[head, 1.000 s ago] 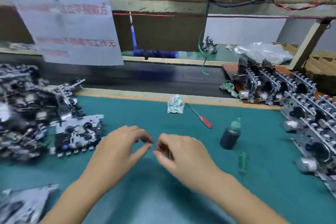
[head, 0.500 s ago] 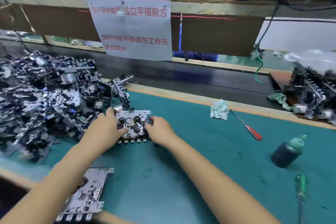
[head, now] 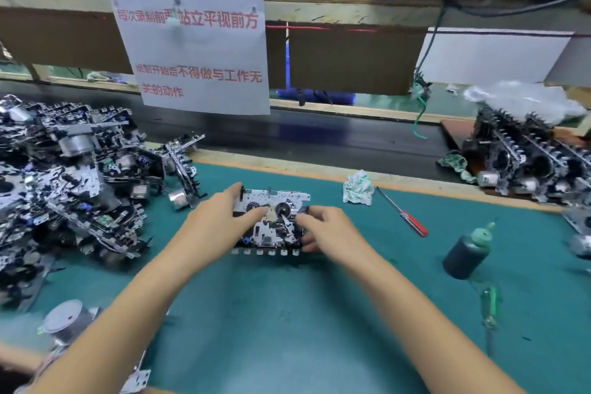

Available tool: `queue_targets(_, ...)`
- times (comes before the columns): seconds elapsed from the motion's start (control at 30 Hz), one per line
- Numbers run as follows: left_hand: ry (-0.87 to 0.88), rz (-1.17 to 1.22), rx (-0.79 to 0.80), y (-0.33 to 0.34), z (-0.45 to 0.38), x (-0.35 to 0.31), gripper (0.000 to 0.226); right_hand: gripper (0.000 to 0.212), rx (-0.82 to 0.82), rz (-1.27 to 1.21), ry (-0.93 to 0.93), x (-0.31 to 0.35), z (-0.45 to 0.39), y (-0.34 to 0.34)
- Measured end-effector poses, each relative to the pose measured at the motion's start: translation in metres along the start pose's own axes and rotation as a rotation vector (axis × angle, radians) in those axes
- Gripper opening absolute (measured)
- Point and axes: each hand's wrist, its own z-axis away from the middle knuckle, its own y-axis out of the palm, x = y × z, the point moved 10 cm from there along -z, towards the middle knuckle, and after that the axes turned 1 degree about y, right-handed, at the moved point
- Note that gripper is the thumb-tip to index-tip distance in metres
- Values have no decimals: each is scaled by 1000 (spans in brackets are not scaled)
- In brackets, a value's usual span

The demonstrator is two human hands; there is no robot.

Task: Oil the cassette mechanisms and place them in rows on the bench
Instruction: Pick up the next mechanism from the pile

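Observation:
A metal cassette mechanism (head: 275, 223) with two reels lies face up over the green mat (head: 287, 313), in the middle of the view. My left hand (head: 220, 221) grips its left edge, thumb across the top plate. My right hand (head: 326, 230) holds its right edge with curled fingers. A dark oil bottle (head: 467, 254) with a green nozzle stands on the mat to the right, apart from both hands. Finished mechanisms (head: 531, 160) stand in rows at the far right.
A big heap of loose mechanisms (head: 67, 176) fills the left. Another mechanism (head: 70, 326) lies at the near left edge. A crumpled rag (head: 358, 187) and a red-handled screwdriver (head: 411, 222) lie behind. A green-handled tool (head: 489, 307) lies near the bottle. A paper notice (head: 195, 54) hangs ahead.
A second ago both hands were empty over the mat. They reached left, took hold of a mechanism beside the heap, and have drawn it away from the pile toward the middle.

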Motion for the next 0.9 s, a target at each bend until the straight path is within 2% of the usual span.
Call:
queue_targets(0.1, 122, 131, 26, 25, 1, -40, 59, 13, -87, -50, 10, -20, 25, -52)
queue_targets(0.2, 260, 273, -46, 44, -1, -77, 49, 19, -184, -120, 26, -43, 51, -98)
queue_targets(0.3, 453, 431, -133, 57, 11, -108, 52, 29, -257, -250, 30, -64, 82, -131)
queue_targets(0.37, 634, 487, -142, 71, 28, -123, 54, 29, -258, -241, -2, -72, 104, -145)
queue_targets(0.47, 885, 398, -267, 87, 60, -131, 44, 35, -215, -218, -51, -82, 132, -148)
queue_targets(0.57, 1118, 278, -404, 92, 91, -130, 16, 44, -228, -266, -53, -97, 147, -145)
queue_targets(0.67, 1280, 147, -375, 97, 113, -131, 16, 49, -229, -328, -49, -111, 153, -138)
queue_targets(0.77, 1327, -6, -285, 110, 122, -128, 19, 53, -225, -326, -93, -110, 154, -132)
queue_targets(0.9, 1229, -137, -150, 123, 106, -125, 29, 53, -326, -158, -191, -100, 158, -134)
